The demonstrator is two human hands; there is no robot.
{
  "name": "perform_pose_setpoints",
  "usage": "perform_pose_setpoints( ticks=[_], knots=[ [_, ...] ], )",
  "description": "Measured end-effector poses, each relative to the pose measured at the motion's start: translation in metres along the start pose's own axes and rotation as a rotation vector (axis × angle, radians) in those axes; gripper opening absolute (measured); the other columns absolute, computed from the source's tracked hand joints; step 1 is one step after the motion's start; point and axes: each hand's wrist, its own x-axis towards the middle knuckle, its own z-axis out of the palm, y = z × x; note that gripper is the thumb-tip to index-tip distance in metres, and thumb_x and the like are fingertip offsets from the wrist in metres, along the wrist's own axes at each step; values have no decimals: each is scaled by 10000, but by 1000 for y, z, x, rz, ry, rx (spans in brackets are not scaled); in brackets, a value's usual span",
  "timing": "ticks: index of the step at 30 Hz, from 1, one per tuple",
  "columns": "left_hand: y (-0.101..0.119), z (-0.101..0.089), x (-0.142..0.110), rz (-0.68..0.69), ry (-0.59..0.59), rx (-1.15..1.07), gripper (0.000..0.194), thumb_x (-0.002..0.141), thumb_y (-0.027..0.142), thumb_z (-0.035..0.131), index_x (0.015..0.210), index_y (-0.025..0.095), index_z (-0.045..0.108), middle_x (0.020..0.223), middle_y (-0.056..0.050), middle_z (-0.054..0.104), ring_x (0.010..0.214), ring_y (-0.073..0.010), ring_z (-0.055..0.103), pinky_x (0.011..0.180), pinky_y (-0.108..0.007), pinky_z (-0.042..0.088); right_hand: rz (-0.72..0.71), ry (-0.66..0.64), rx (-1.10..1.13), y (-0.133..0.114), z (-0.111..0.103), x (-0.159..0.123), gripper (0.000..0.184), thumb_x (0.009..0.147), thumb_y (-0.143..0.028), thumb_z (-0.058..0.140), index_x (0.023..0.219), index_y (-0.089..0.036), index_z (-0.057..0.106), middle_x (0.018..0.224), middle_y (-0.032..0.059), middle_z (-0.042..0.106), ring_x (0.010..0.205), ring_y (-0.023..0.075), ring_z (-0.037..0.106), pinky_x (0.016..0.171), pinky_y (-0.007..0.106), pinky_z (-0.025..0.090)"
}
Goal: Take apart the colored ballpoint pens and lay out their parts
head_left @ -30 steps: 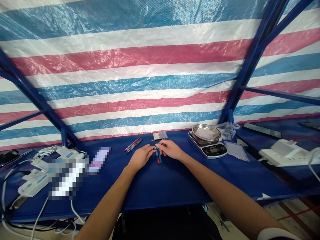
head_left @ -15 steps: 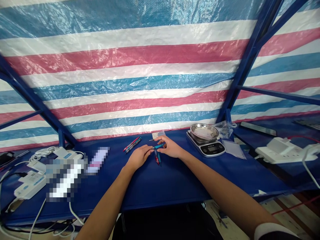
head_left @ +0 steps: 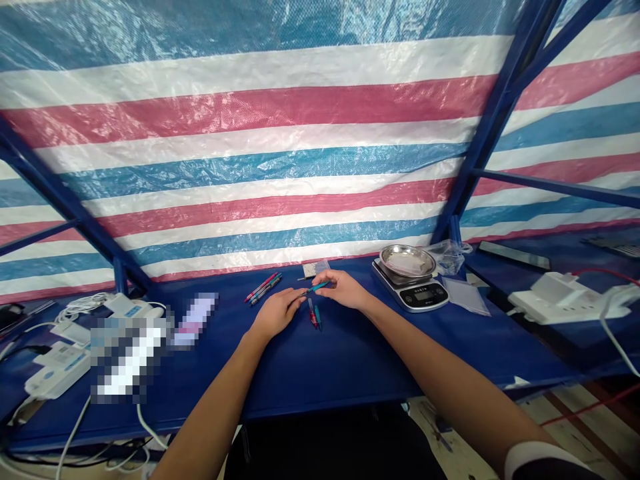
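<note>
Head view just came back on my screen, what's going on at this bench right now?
A person's right hand pinches a slim teal pen above the blue table, its tip near the left hand. Just below the hands lie a red pen and a short teal pen, with more pens further back. A digital scale holding a steel bowl sits to the right.

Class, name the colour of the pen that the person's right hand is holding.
Teal-blue: the pen in the right hand shows this best in the head view.

Red, white and blue striped plastic tarpaulin (head_left: 250, 153) hangs behind a deep blue table (head_left: 345, 360), topped by a red pen (head_left: 313, 313) and a teal pen (head_left: 318, 318).
</note>
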Motion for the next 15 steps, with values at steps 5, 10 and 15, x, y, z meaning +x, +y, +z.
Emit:
perform_pose_setpoints(
  ticks=[5, 10, 15],
  knots=[
    [1, 1, -1, -17, 15, 31, 421, 1113, 426, 462, 1423, 254, 689, 1160, -98, 766, 1009, -248, 735, 945, -379, 572, 169, -99, 60, -1, 0, -3, 383, 856, -486, 796, 1082, -179, 756, 830, 58, 767, 622, 159, 659, 476, 232, 450],
    [-5, -2, -1, -83, 88, 23, 371, 1099, 410, 483, 1316, 235, 727, 1155, -94, 760, 1037, -258, 730, 956, -385, 561, 188, 39, 83, 0, -9, 1, 320, 844, -466, 817, 972, -180, 755, 779, 48, 753, 609, 145, 642, 480, 220, 433],
    [-15, -4, -2, -211, 189, 6, 311, 1088, 392, 483, 1185, 198, 707, 1167, -107, 757, 1083, -283, 711, 964, -421, 548, 253, 281, 55, 10, -18, 8, 278, 850, -419, 800, 977, -181, 734, 876, 79, 773, 662, 169, 670, 493, 234, 446]
  ],
)
